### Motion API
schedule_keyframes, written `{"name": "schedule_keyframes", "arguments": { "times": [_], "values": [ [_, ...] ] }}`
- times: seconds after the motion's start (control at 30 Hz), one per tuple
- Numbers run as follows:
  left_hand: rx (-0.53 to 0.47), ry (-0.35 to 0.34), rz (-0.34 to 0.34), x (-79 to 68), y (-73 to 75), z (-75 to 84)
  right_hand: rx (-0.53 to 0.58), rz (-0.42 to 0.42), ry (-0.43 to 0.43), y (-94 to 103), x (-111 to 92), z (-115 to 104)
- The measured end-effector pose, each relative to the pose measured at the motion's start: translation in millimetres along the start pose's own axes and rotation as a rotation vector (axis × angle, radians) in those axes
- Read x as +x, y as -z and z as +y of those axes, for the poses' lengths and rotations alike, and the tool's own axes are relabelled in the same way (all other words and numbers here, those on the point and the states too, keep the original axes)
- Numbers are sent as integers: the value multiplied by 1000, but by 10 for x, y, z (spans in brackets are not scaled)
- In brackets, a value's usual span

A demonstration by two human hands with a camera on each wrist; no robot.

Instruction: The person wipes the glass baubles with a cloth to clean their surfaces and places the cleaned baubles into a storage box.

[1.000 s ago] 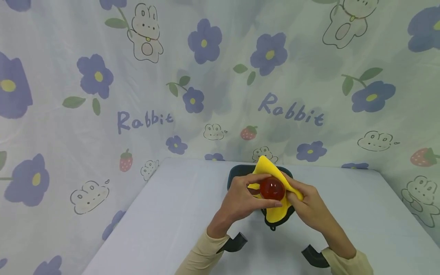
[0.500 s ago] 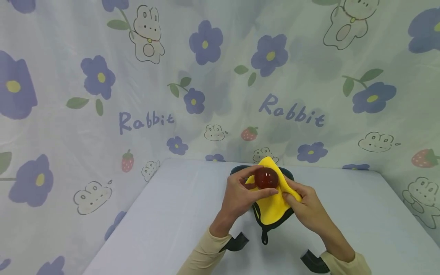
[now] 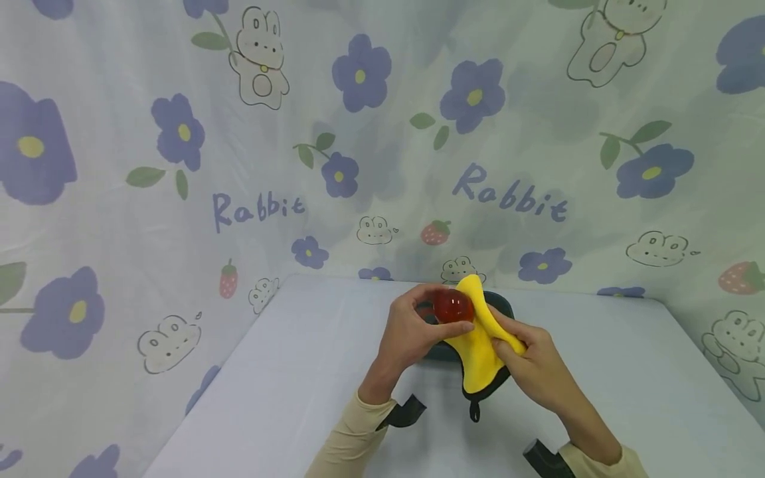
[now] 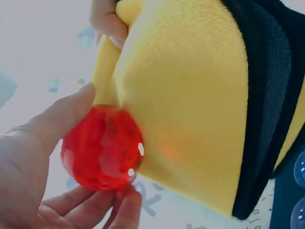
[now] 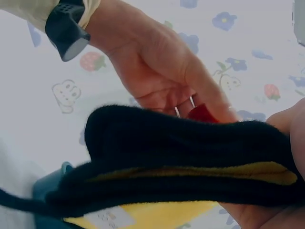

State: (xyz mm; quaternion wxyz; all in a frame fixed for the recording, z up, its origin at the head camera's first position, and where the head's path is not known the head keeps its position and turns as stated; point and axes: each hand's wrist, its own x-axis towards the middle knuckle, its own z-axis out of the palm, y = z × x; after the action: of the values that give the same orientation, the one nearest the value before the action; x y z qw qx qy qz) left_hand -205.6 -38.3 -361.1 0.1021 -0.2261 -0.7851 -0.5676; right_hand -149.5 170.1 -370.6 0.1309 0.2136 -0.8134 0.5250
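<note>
My left hand (image 3: 406,328) holds a clear red ball (image 3: 452,306) between thumb and fingers, above the table. In the left wrist view the ball (image 4: 102,148) touches or nearly touches a soft yellow cloth (image 4: 186,95) with dark edging. My right hand (image 3: 534,362) pinches the bunched cloth (image 3: 481,362), whose lower corner and dark loop hang down. From the right wrist, the cloth's dark folded edge (image 5: 181,143) hides most of the ball; only a red sliver (image 5: 202,114) shows beside the left hand (image 5: 157,71).
Behind the hands a dark teal container (image 3: 505,305) stands on the white table (image 3: 311,358), partly covered by the cloth and hands. Clear round balls (image 4: 300,169) show in it at the left wrist view's right edge. A printed curtain (image 3: 382,133) hangs behind the table.
My left hand has moved the red ball left and slightly up, toward the cloth's left edge. The right hand stays nearly in place, while the cloth's hanging corner has shifted and its folds have changed.
</note>
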Motion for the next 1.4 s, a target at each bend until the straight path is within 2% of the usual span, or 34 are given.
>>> {"name": "schedule_keyframes", "arguments": {
  "times": [0.3,0.53,0.7,0.83,1.03,1.23,1.4],
  "values": [
    [5,105,-71,-9,-28,15,-120,42,54,18,-37,-40],
    [-18,65,-160,-18,-34,25,-267,75,281,-4,-30,-37],
    [0,47,-203,-32,-42,33,-349,54,336,11,-22,-28],
    [18,27,-218,-48,-54,59,-355,28,327,35,-1,15],
    [59,-22,-226,-79,-75,100,-316,28,258,50,27,102],
    [-39,-69,-205,-106,-87,106,-166,22,220,66,32,146],
    [-122,-103,-132,-94,-87,97,-97,27,136,51,9,131]
  ]
}}
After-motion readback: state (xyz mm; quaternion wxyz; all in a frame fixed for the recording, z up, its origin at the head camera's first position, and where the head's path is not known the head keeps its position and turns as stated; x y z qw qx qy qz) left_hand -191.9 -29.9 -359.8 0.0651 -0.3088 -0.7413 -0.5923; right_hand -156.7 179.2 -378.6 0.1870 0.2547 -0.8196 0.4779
